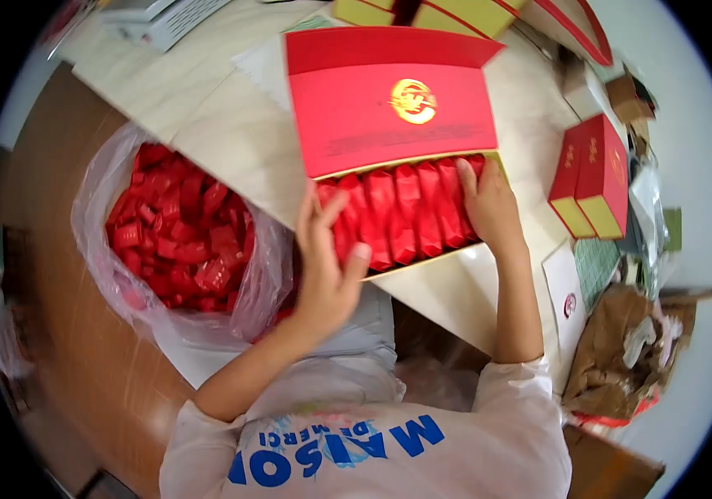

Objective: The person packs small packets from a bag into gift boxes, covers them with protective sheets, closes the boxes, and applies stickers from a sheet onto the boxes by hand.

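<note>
A red gift box (347,108) is set open at the near edge of the counter (206,108), in front of the person, its long axis run left to right with the right end tilted slightly farther away. Its lid is folded back to the far side, with a gold emblem (413,101) shown on the inner face. The box is filled with red wrapped packets (406,208), stood side by side with their long axes near to far, across the box. The left end is flanked by the left hand (328,258), which is held open, fingers spread and thumb set apart; whether the box edge is touched by its fingertips cannot be told. The right hand (490,200) is laid over the right end, thumb pointed far among the last packets; whether anything is gripped by it cannot be told. To the left and near side, a clear plastic bag (173,333) is filled with loose red packets (181,233), and by the left hand it is more nearly approached. Well to the right, two closed red-and-yellow boxes (597,175) are placed side by side.
</note>
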A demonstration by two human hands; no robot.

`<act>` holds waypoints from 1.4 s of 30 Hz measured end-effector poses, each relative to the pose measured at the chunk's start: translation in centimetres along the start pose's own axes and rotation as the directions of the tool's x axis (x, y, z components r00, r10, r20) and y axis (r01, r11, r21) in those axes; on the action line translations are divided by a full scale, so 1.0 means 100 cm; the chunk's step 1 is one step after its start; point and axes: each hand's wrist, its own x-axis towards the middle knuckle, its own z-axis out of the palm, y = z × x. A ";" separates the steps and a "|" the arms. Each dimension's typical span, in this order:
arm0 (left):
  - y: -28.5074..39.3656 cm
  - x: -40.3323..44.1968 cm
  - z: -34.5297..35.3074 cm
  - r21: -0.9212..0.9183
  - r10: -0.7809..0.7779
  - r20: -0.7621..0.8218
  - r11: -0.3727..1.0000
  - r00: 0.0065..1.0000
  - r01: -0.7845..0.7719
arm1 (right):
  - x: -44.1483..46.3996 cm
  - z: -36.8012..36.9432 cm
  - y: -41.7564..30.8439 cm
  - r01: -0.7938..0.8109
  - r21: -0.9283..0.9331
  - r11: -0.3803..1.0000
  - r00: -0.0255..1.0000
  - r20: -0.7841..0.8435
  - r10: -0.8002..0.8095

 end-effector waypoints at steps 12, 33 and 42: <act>-0.002 -0.025 0.016 -0.280 0.023 -0.050 0.959 0.998 -0.036 | 0.024 0.014 0.013 -0.056 0.391 0.919 0.976 0.215 -0.032; -0.228 -0.217 -0.159 -0.722 -0.809 -0.382 0.563 0.446 0.403 | -0.146 0.380 -0.279 0.865 0.349 0.361 0.222 0.380 -0.898; -0.297 -0.199 -0.134 -0.789 -0.845 -0.438 0.525 0.306 0.319 | -0.121 0.392 -0.259 0.970 0.096 0.221 0.066 0.777 -0.626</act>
